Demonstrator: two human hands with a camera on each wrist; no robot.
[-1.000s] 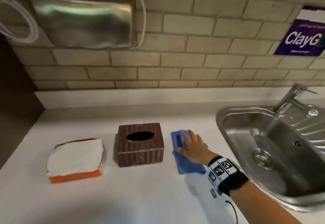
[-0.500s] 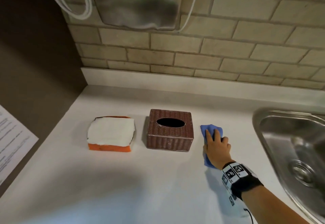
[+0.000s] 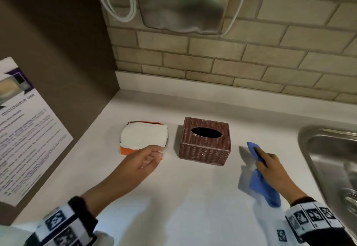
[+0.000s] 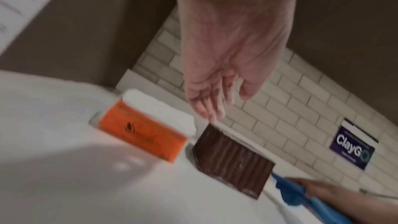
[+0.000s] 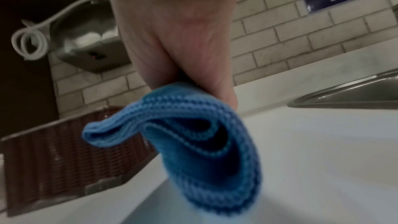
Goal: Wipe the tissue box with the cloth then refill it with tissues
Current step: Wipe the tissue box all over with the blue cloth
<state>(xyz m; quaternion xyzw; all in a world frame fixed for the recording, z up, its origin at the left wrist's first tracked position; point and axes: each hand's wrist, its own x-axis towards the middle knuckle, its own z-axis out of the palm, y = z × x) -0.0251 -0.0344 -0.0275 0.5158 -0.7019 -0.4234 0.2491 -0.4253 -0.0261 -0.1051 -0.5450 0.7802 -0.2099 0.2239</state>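
A brown wicker tissue box [image 3: 205,141] [image 4: 232,161] [image 5: 64,156] with a dark oval slot stands in the middle of the white counter [image 3: 193,197]. Left of it lies an orange pack of white tissues [image 3: 144,137] [image 4: 148,125]. My right hand [image 3: 270,166] grips a folded blue cloth [image 3: 260,182] [image 5: 193,142], lifted off the counter to the right of the box. My left hand [image 3: 148,157] [image 4: 215,106] hovers with relaxed fingers over the near edge of the tissue pack, holding nothing.
A steel sink [image 3: 332,160] sits at the right edge. A steel hand dryer [image 3: 183,4] with a looped white cord hangs on the brick wall. A brown side panel with a printed notice [image 3: 25,130] bounds the counter at left.
My right hand has picked the blue cloth up off the counter. My left hand has come into view, reaching toward the tissue pack. The head view has shifted left and nearer.
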